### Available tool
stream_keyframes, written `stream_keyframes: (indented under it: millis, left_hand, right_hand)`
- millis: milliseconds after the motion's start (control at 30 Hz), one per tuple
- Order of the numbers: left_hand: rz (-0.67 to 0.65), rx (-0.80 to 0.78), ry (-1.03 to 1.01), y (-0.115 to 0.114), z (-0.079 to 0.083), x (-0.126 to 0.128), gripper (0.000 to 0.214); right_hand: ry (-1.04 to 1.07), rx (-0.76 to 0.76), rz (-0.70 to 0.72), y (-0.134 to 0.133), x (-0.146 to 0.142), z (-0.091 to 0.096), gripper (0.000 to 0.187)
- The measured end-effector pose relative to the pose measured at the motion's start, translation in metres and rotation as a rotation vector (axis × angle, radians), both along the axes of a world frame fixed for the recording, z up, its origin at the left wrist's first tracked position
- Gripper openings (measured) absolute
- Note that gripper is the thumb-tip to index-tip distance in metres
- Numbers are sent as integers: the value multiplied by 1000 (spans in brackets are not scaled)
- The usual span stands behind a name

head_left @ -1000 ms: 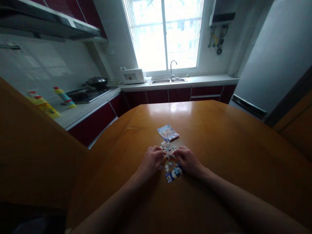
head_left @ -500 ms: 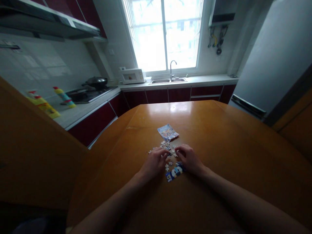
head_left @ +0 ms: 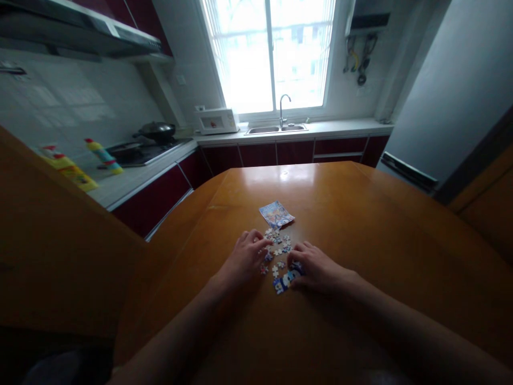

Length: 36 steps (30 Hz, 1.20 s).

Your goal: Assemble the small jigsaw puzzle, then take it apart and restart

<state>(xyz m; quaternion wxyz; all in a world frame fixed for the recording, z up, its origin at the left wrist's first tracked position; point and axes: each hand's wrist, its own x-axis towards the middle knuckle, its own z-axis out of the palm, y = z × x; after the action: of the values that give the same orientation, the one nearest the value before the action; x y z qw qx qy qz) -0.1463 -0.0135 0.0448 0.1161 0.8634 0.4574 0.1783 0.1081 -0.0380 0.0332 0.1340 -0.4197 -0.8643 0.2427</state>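
Note:
My left hand [head_left: 249, 254] hovers at the left of a pile of loose jigsaw pieces [head_left: 276, 236], its fingers apart and nothing visible in them. On the table just right of it are several more loose pieces, some white side up. A joined section of jigsaw [head_left: 284, 282], blue with white and light-blue shapes, lies nearest me. My right hand [head_left: 316, 267] is bent around the right end of that section, thumb on the near side and fingers on the far side, covering part of it. Beyond the pile rests a square picture sheet [head_left: 276, 214].
The wooden table [head_left: 360, 214] has cut corners. Behind it runs a counter with a white microwave [head_left: 216, 122], a sink [head_left: 262, 130] and tap. Yellow bottles [head_left: 76, 174] and a lidded pan [head_left: 157, 132] stand at left; a fridge [head_left: 436, 101] rises at right.
My left hand has drawn back left, uncovering loose pieces. My right hand has come from the pile toward me, onto the joined section. The view has tilted slightly.

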Motion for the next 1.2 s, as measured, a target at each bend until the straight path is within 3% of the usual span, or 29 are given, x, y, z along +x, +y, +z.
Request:
stream_keyframes:
  millis: [100,200,333,467,700,833,933,1033,1200]
  left_hand:
    - [-83,-34,-6,-15,-1,10,18]
    - [-179,-102,-24,-28,-9,24,25]
    - [-193,-152,-90,-35,-21,35,20]
    - [-145,-224,-74,-34,-20,33,20]
    - [-133,-291,-69,-37,-13,31,20]
    - [-96,-341,-96,-37,-15,32,23]
    - [-148,-345,-109,-36,-16,30,18]
    - [-179,-311,-103,-32,-14,27,11]
    - [-35,-256,-72,-17,-11,14,13]
  right_hand:
    - [-12,-34,-9,1,1,1,38]
    - [74,-39,16,4,1,-6,37]
    - [241,-23,80,6,1,-19,31]
    - [358,-72,127,10,0,-25,9]
    - [511,122,-171,25,-3,-35,11]
    - [586,149,-220,31,-6,-42,20]
    - [590,186,-247,33,-5,-44,26]
    - [534,221,-348,30,-3,-41,21]
    - [266,110,-319,10,-3,-20,10]
